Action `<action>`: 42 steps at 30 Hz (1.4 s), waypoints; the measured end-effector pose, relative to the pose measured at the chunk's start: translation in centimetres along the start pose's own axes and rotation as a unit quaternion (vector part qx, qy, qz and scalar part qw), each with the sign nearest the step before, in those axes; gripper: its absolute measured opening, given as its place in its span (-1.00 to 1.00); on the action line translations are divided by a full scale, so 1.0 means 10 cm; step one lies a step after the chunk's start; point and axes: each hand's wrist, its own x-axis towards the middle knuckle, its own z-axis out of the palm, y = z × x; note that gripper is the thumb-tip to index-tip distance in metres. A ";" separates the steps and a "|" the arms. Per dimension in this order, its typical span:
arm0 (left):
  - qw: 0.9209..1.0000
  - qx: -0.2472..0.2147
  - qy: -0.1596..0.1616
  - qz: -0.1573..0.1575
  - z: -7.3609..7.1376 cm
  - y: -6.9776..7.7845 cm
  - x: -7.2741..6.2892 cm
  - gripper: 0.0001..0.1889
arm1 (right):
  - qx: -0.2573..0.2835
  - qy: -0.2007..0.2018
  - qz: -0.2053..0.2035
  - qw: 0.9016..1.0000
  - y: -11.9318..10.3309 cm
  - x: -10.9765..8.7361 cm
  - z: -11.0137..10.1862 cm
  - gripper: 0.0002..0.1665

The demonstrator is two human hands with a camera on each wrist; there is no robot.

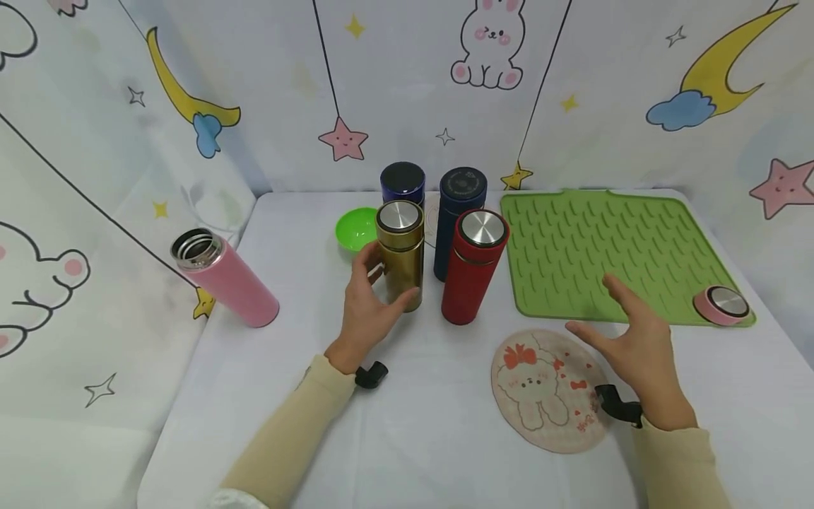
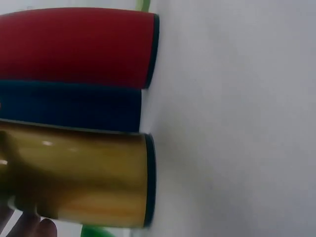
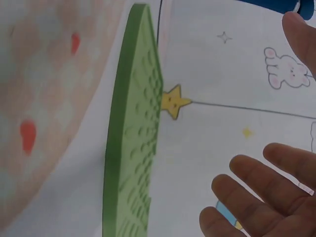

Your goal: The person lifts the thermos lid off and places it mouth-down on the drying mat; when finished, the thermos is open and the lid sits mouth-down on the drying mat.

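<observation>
My left hand (image 1: 369, 311) is at the gold thermos flask (image 1: 403, 265), fingers beside its left side and thumb across its lower front. In the left wrist view, fingertips (image 2: 45, 227) show at the edge of the gold flask; firm contact is unclear. The flask stands on the table with its steel-topped lid on. To its right stands a red flask (image 1: 470, 276), with a dark blue flask (image 1: 453, 226) behind. My right hand (image 1: 642, 346) hovers over the right side of the table, thumb and fingers spread, holding nothing, near a round bunny-print mat (image 1: 540, 431).
A pink flask (image 1: 232, 283) without its lid stands at the left. A pink lid (image 1: 721, 305) lies on the green ridged mat (image 1: 604, 254). Behind the gold flask are a green bowl (image 1: 354, 230) and another blue flask (image 1: 403, 178). A printed cloth (image 1: 407, 78) hangs behind.
</observation>
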 end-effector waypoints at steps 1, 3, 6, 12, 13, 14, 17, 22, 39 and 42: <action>1.000 -0.001 0.005 -0.006 0.03 0.01 0.01 0.05 | 0.002 0.000 -0.002 1.000 -0.03 -0.02 0.01 0.19; 1.000 0.004 0.016 -0.015 0.08 0.03 0.02 0.05 | 0.006 0.001 -0.007 1.000 -0.07 -0.04 0.03 0.19; 0.999 0.025 0.034 -0.026 0.13 0.07 0.02 0.04 | 0.008 0.004 -0.011 1.000 -0.12 -0.07 0.06 0.20; 0.998 0.039 0.049 -0.020 0.16 0.10 0.05 -0.04 | 0.012 0.006 -0.012 1.000 -0.19 -0.09 0.08 0.20; 0.998 0.042 0.048 -0.018 0.15 0.10 0.06 -0.05 | 0.012 0.005 -0.013 1.000 -0.20 -0.10 0.09 0.20; 0.998 0.043 0.047 -0.016 0.15 0.10 0.06 -0.06 | 0.011 0.006 -0.014 1.000 -0.21 -0.10 0.10 0.20; 0.998 0.041 0.042 -0.017 0.13 0.10 0.07 -0.08 | 0.010 0.010 -0.023 1.000 -0.23 -0.11 0.12 0.20; 0.999 0.028 0.035 -0.027 0.07 0.12 0.05 -0.10 | 0.018 0.022 -0.044 0.999 -0.28 -0.11 0.14 0.20; 0.988 0.057 -0.028 0.139 -0.23 0.43 -0.35 -0.07 | 0.217 0.051 -0.195 0.955 -0.90 -0.17 0.12 0.09; 0.983 0.074 -0.032 0.164 -0.26 0.47 -0.45 -0.09 | 0.286 0.040 -0.243 0.926 -1.14 -0.18 0.19 -0.01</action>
